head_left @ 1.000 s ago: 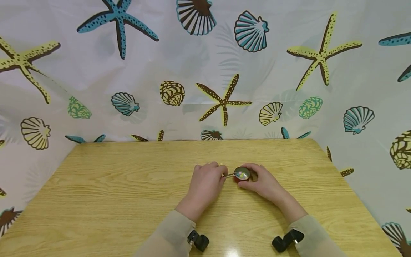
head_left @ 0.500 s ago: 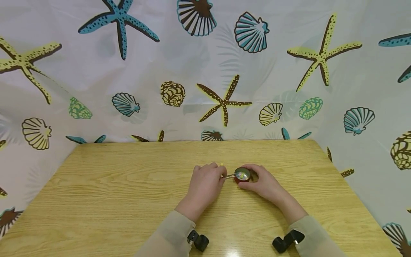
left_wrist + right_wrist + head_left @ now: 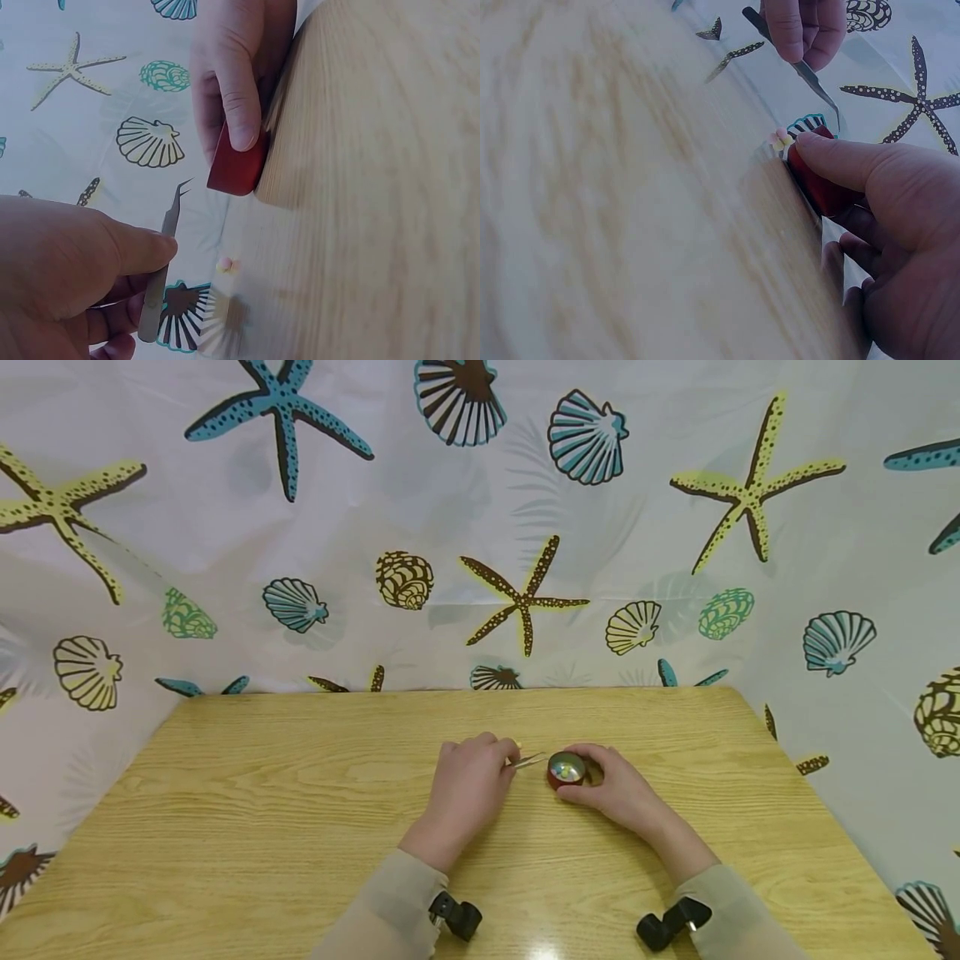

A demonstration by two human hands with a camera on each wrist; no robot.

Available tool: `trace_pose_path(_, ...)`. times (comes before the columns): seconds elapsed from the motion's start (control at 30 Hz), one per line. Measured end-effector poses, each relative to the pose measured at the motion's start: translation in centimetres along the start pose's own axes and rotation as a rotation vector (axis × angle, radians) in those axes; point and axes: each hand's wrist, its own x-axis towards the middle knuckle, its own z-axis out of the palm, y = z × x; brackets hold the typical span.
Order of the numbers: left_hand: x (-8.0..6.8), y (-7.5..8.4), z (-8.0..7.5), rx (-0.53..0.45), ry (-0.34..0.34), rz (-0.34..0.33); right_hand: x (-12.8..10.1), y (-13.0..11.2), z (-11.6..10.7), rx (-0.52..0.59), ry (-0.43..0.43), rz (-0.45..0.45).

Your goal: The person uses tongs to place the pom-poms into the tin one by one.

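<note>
My left hand [image 3: 471, 787] pinches a pair of metal tweezers [image 3: 166, 247] between thumb and fingers. Their bent tips stand slightly apart with nothing between them, just left of a small red round tin [image 3: 235, 169]. Thumb and fingers of my right hand [image 3: 621, 787] grip that tin from its right side, upright on the table. Inside its shiny silver bowl, the head view shows several tiny coloured beads [image 3: 565, 772]. Past the tin, a little cluster of pink and yellow beads [image 3: 781, 139] lies on the tabletop, mostly covered by my left hand in the head view.
The wood-grain table [image 3: 262, 793] stretches out on both sides of the hands. A white cloth with starfish and shells [image 3: 450, 510] hangs behind it and along the sides. Each sleeve carries a black wrist mount [image 3: 457, 916].
My left hand has drawn back to the left, taking the tweezer tips out of the tin and away from its rim. The right hand and the tin have stayed in place.
</note>
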Motion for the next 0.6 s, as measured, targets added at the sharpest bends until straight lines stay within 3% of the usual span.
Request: trace_pose_path(0.6, 0.6, -2.6, 0.5, 0.01, 0.013, -0.073, -0.3, -0.2, -0.1, -0.004, -0.003, 0.004)
